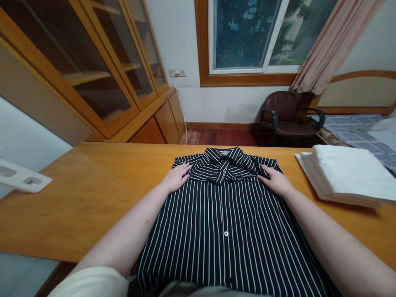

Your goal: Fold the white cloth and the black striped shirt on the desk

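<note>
A black shirt with white stripes (222,222) lies spread on the wooden table, its collar at the far side and its hem toward me. A tie-like strip of the same cloth lies below the collar, and a pale button shows on the front. My left hand (176,178) rests on the shirt's left shoulder area, fingers stretched out over the cloth. On the opposite shoulder my right hand (275,180) lies with its fingers apart, touching the fabric. The hem runs over the near table edge, where my body hides part of it.
The wooden table (93,194) carries a stack of folded white cloth (349,173) at the right. A white plastic piece with slots (24,177) juts in at the left. Beyond the table stand a glass-door cabinet (123,66), a brown armchair (283,111) and a bed (355,128).
</note>
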Action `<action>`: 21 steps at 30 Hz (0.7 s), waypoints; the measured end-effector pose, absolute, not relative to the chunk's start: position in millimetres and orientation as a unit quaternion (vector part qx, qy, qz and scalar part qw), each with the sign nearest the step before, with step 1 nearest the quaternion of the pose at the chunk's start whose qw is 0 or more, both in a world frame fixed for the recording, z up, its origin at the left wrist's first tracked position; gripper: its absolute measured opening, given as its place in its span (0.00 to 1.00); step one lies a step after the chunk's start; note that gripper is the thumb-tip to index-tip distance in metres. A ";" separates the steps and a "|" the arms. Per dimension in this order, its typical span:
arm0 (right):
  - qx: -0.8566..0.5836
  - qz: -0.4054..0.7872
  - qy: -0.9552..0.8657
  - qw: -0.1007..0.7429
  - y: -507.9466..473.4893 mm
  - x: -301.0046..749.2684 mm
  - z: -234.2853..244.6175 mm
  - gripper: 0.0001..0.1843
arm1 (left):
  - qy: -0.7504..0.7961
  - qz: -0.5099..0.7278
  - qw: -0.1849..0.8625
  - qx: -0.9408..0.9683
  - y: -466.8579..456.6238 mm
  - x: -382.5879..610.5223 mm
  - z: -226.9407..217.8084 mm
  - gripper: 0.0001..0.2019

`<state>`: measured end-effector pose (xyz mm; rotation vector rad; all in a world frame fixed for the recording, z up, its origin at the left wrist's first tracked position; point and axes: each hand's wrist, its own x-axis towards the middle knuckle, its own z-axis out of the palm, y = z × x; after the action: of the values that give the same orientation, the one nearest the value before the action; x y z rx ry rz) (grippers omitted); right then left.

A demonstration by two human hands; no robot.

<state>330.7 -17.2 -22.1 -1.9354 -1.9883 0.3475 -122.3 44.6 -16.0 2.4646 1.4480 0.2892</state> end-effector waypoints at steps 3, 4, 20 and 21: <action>-0.666 0.114 -0.714 0.184 0.0 334.3 -23.6 0.31 | 0.504 0.098 0.128 0.849 62.8 -116.1 -17.6 0.25; -0.664 0.113 -0.715 0.187 2.9 335.0 -24.4 0.30 | 0.505 0.097 0.125 0.849 66.9 -114.8 -17.9 0.25; -0.732 0.172 -0.549 0.365 4.2 356.3 -20.8 0.20 | 0.588 0.250 0.220 0.737 81.3 -122.6 -21.2 0.17; -0.734 0.173 -0.537 0.379 3.5 357.8 -19.2 0.20 | 0.586 0.274 0.234 0.726 83.0 -125.2 -18.9 0.17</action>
<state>357.8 3.5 -19.2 -1.8739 -1.3712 0.4416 -125.2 83.0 -18.9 1.9921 1.6099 0.7519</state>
